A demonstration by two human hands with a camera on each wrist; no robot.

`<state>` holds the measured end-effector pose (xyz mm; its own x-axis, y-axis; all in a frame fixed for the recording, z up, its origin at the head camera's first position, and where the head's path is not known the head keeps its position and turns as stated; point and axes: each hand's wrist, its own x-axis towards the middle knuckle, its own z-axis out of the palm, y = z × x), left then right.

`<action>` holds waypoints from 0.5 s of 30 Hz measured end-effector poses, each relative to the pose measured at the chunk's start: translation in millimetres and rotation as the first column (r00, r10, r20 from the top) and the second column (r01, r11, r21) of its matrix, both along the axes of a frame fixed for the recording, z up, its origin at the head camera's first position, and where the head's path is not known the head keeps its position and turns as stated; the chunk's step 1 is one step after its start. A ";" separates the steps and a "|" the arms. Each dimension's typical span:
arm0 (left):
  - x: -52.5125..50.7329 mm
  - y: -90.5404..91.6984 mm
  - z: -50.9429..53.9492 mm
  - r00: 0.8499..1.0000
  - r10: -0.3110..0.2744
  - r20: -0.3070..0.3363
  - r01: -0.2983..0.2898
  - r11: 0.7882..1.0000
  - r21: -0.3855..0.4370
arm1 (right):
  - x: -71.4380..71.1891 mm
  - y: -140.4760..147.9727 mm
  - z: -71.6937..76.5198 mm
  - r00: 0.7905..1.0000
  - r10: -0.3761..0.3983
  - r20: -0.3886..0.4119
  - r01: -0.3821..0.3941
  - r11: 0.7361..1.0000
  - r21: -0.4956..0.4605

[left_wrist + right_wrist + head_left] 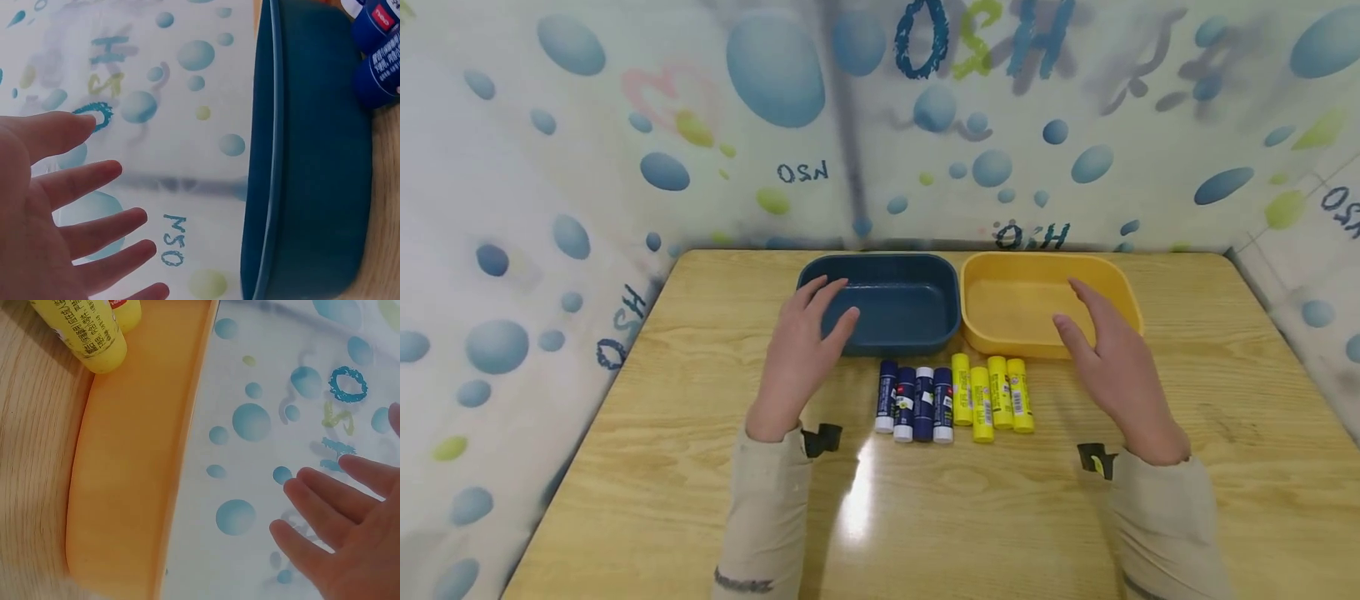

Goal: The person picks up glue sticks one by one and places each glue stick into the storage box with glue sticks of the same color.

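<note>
My left hand (800,346) hovers by the left end of a dark blue tray (887,342), fingers spread and holding nothing. Over the right end of a yellow tray (1015,343) hangs my right hand (1116,367), likewise with nothing in it. In the left wrist view the spread fingers (94,231) stand apart from the blue tray's wall. In front of the trays several dark blue glue sticks (923,404) with white ends lie side by side. Several yellow glue sticks (982,404) lie right beside them, their ends unevenly lined up.
Both trays stand side by side at the back of the wooden table (970,517), near a wall (887,150) covered with blue and green bubble patterns. No objects show inside the visible parts of the trays. A bright reflection lies on the tabletop at front left.
</note>
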<state>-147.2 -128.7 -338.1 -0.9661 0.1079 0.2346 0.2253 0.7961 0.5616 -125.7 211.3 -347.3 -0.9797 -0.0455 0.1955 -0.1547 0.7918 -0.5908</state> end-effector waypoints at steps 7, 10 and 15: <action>-5.4 -14.5 -8.7 0.999 0.028 0.028 -0.030 0.997 0.072 | 3.3 2.0 -1.1 1.000 0.001 -0.019 -0.001 1.000 -0.030; -8.0 -23.4 -17.3 0.998 0.054 0.034 -0.057 0.994 0.092 | 4.2 2.8 -3.0 1.000 0.009 0.012 -0.009 0.999 -0.035; -14.0 -34.6 -31.3 0.993 0.091 0.076 -0.099 0.988 0.116 | 4.6 5.6 -5.3 0.997 0.018 0.076 -0.016 1.000 -0.022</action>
<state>-161.2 -163.3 -369.4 -0.9852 -0.0097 0.1711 0.1083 0.7384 0.6656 -121.1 216.9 -352.6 -0.9909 -0.0588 0.1210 -0.1216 0.7768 -0.6179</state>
